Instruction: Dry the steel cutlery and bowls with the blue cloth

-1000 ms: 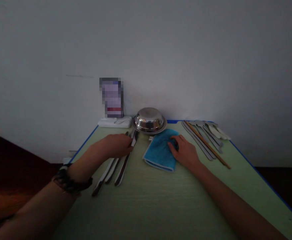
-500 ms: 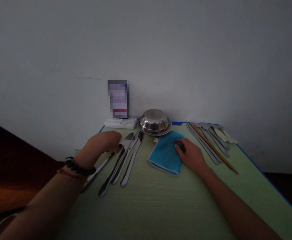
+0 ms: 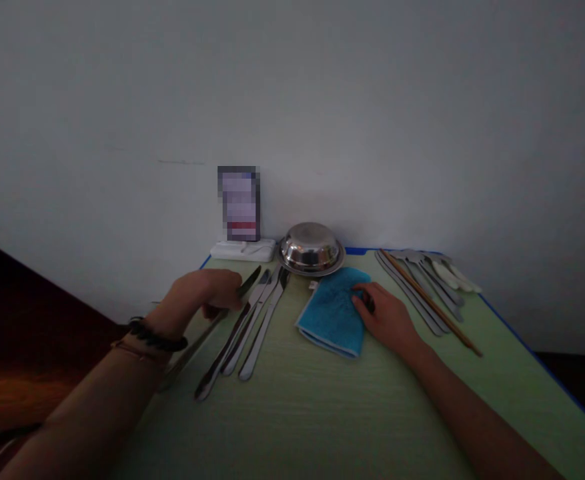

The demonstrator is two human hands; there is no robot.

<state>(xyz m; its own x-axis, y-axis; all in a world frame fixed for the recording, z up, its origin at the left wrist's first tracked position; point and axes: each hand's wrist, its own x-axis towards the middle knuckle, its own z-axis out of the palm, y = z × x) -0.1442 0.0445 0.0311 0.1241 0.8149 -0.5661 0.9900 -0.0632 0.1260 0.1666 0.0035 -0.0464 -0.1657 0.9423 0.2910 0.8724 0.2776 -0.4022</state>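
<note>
My left hand is closed around the middle of a table knife. Its blade points away toward the wall, and its handle runs back beside my wrist. Just right of it, several more table knives lie side by side on the green table. My right hand rests at the right edge of a folded blue cloth, thumb and fingers curled together on the fabric. The cloth lies flat, with a small white tag at its left edge.
An upturned metal bowl sits behind the cloth. A phone stands on a white base by the wall. At the right lie chopsticks, metal utensils and white spoons.
My left hand has picked the leftmost knife up off the table, and its blade now shows above the fingers. My right hand stays on the cloth. The view has tilted slightly.
</note>
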